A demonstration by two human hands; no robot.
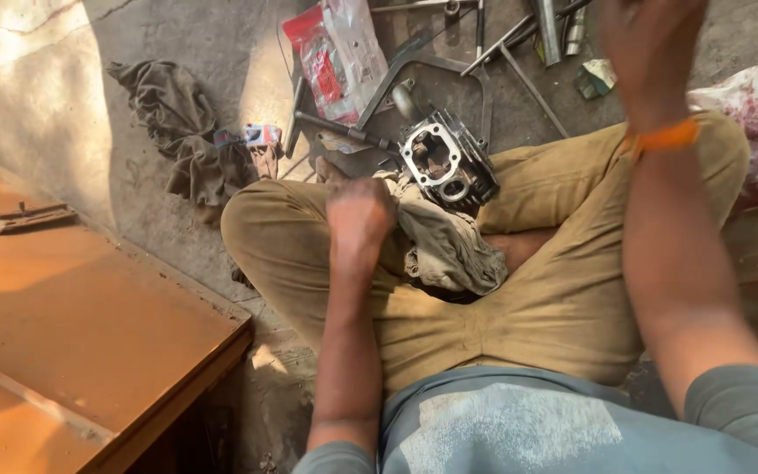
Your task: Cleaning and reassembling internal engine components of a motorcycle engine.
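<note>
Left hand (360, 215) with fingers pinching one grey rag (445, 246) on the lap, one metal engine part (446, 162) just beyond it, right hand (651, 48) raised, blurred, finger state unclear, perhaps empty

The right hand (651, 44), at one o'clock, is blurred and cut off by the top edge, so its fingers and grip cannot be told. The left hand (360, 219), near centre, shows only its back; its fingers are hidden against the rag (449, 246). The rag covers the underside of the engine part (447, 162). At twelve o'clock, the tools (519, 31) run off the top edge. At nine o'clock, the board (89, 325) is cut by the left and bottom edges.
</note>
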